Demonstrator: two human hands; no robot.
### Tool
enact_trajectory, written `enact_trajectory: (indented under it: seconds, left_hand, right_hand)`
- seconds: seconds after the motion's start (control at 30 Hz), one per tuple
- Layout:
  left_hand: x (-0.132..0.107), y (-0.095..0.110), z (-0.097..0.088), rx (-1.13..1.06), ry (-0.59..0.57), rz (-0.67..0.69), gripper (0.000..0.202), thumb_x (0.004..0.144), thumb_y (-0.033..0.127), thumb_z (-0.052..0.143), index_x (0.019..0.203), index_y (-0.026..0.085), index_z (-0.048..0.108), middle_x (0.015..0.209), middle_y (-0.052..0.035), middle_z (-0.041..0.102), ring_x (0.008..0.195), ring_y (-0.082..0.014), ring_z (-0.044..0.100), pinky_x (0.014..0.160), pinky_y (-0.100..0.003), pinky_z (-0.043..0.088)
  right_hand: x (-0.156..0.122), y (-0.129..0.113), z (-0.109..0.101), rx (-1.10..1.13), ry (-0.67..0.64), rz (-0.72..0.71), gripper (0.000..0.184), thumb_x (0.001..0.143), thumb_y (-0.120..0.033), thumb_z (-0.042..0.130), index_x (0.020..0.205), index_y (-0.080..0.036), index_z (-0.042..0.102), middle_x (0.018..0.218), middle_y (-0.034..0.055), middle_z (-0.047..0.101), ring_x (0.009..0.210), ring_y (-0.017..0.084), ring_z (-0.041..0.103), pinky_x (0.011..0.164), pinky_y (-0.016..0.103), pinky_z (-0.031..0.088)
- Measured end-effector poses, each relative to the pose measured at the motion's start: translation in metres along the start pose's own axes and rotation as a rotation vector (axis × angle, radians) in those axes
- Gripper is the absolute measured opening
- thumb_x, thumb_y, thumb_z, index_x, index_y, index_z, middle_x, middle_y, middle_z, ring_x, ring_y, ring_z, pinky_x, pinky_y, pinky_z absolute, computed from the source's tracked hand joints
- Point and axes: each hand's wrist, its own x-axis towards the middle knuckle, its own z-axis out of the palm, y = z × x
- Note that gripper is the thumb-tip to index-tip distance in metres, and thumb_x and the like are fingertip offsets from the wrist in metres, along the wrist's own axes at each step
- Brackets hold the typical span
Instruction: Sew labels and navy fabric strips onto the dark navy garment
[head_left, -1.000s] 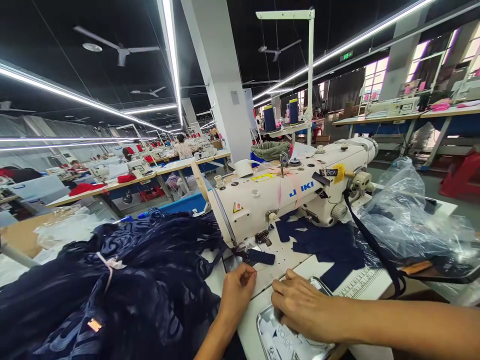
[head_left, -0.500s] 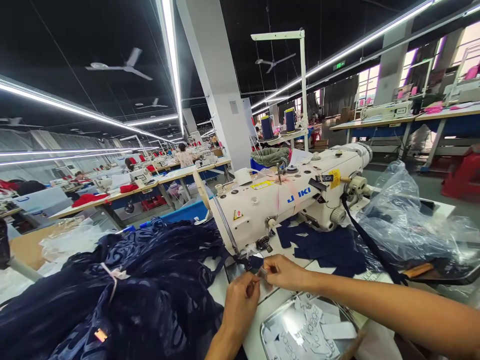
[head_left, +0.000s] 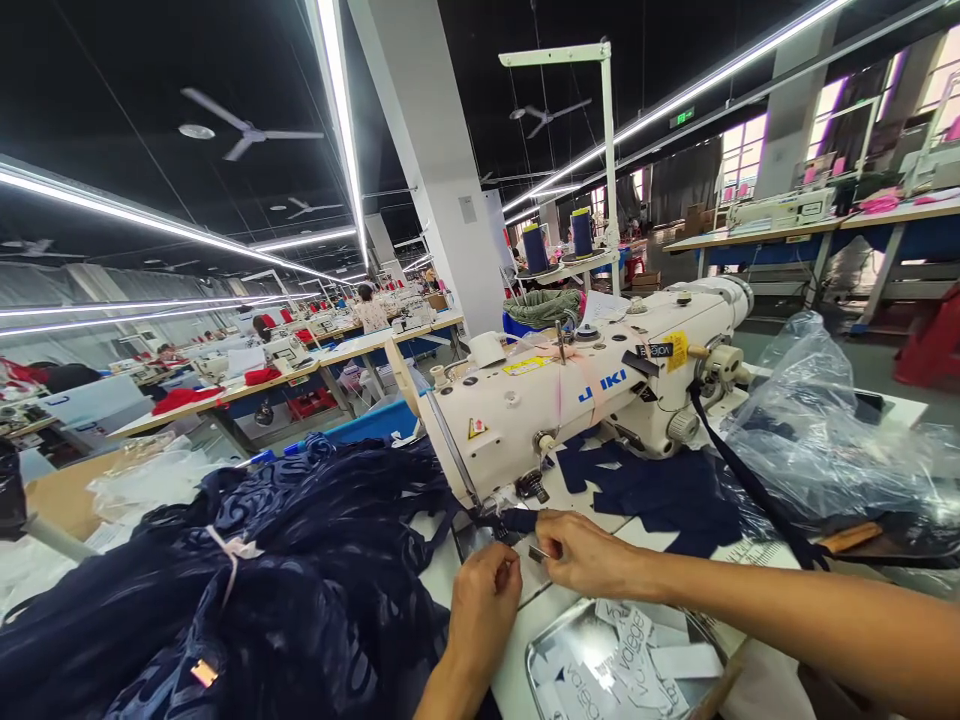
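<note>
My right hand (head_left: pixel 589 555) is closed just in front of the sewing machine's needle area, and a small flat grey piece (head_left: pixel 536 553), metallic-looking, sticks out from its fingers. A navy fabric strip (head_left: pixel 520 520) runs from under the presser foot to the same fingertips. Left of it, my left hand (head_left: pixel 484 610) is pinched, thumb against fingers; anything inside is too small to make out. The white sewing machine (head_left: pixel 555 400) stands behind both hands. A large heap of navy garments (head_left: pixel 300 590) lies to the left of my left hand.
A metal tray (head_left: pixel 534 665) with white printed labels (head_left: pixel 630 650) sits below my right forearm. Navy fabric pieces (head_left: pixel 660 495) lie under the machine arm. Clear plastic bags (head_left: pixel 817 420) are piled at right. Thread cones (head_left: pixel 535 250) stand behind, beside a pillar (head_left: pixel 427 150).
My right hand has moved slightly right, away from my left hand, with the grey piece in its fingers. The gap between the hands has widened. The view has shifted a little.
</note>
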Motion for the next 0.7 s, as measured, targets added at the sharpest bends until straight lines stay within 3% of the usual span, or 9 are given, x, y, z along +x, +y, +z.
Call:
enact_trajectory:
  seconds: [0.1, 0.23, 0.33, 0.47, 0.5, 0.63, 0.7]
  left_hand:
    - [0.001, -0.003, 0.000, -0.038, 0.022, -0.026, 0.017, 0.071, 0.020, 0.045, 0.060, 0.020, 0.057, 0.048, 0.0030, 0.047, 0.049, -0.0138, 0.045, 0.051, -0.024, 0.032]
    - [0.005, -0.006, -0.001, -0.037, 0.075, -0.066, 0.017, 0.070, 0.021, 0.046, 0.058, 0.020, 0.058, 0.050, 0.0017, 0.051, 0.051, -0.0147, 0.047, 0.052, -0.024, 0.033]
    - [0.009, -0.006, -0.003, -0.033, 0.132, -0.091, 0.016, 0.069, 0.020, 0.047, 0.057, 0.020, 0.058, 0.053, 0.0010, 0.052, 0.051, -0.0146, 0.048, 0.052, -0.024, 0.034]
    - [0.018, -0.005, -0.002, -0.019, 0.167, -0.177, 0.014, 0.066, 0.017, 0.048, 0.058, 0.018, 0.059, 0.052, 0.0017, 0.051, 0.049, -0.0137, 0.047, 0.051, -0.024, 0.034]
    - [0.020, -0.006, -0.001, -0.014, 0.168, -0.208, 0.013, 0.066, 0.017, 0.049, 0.059, 0.017, 0.060, 0.052, 0.0017, 0.052, 0.050, -0.0139, 0.048, 0.051, -0.024, 0.034]
    - [0.027, -0.008, 0.003, 0.004, 0.160, -0.284, 0.014, 0.065, 0.015, 0.050, 0.064, 0.016, 0.064, 0.054, 0.0005, 0.057, 0.052, -0.0151, 0.052, 0.053, -0.024, 0.036]
    - [0.028, -0.010, 0.004, 0.010, 0.154, -0.296, 0.015, 0.066, 0.014, 0.050, 0.065, 0.016, 0.064, 0.054, 0.0000, 0.058, 0.052, -0.0156, 0.053, 0.053, -0.025, 0.037]
  right_hand:
    - [-0.016, -0.002, -0.008, 0.069, -0.050, 0.058, 0.017, 0.061, -0.008, 0.053, 0.054, -0.017, 0.041, 0.060, -0.0041, 0.045, 0.059, 0.010, 0.042, 0.055, 0.021, 0.030]
    - [-0.034, -0.006, -0.017, 0.080, -0.128, 0.002, 0.011, 0.062, -0.020, 0.064, 0.061, -0.016, 0.053, 0.065, -0.0032, 0.049, 0.066, 0.012, 0.047, 0.060, 0.022, 0.033]
    - [-0.033, -0.004, -0.022, 0.154, -0.136, 0.041, 0.013, 0.069, -0.027, 0.058, 0.064, -0.015, 0.059, 0.060, -0.0020, 0.050, 0.057, 0.011, 0.046, 0.054, 0.021, 0.034]
    - [-0.017, 0.008, -0.025, 0.342, -0.296, 0.140, 0.029, 0.077, -0.027, 0.047, 0.097, -0.012, 0.061, 0.062, -0.0004, 0.058, 0.039, 0.007, 0.040, 0.040, 0.019, 0.032]
    - [-0.014, 0.012, -0.024, 0.311, -0.255, 0.113, 0.028, 0.077, -0.025, 0.048, 0.098, -0.012, 0.062, 0.067, 0.0012, 0.060, 0.041, 0.008, 0.042, 0.041, 0.020, 0.034]
    - [-0.013, 0.020, -0.027, 0.116, -0.065, -0.070, 0.018, 0.077, -0.019, 0.048, 0.071, -0.014, 0.064, 0.082, 0.0047, 0.063, 0.060, 0.011, 0.052, 0.055, 0.022, 0.040]
    - [-0.024, 0.018, -0.039, 0.036, -0.014, -0.130, 0.018, 0.080, -0.019, 0.045, 0.079, -0.017, 0.064, 0.090, 0.0048, 0.063, 0.065, 0.012, 0.055, 0.060, 0.023, 0.043]
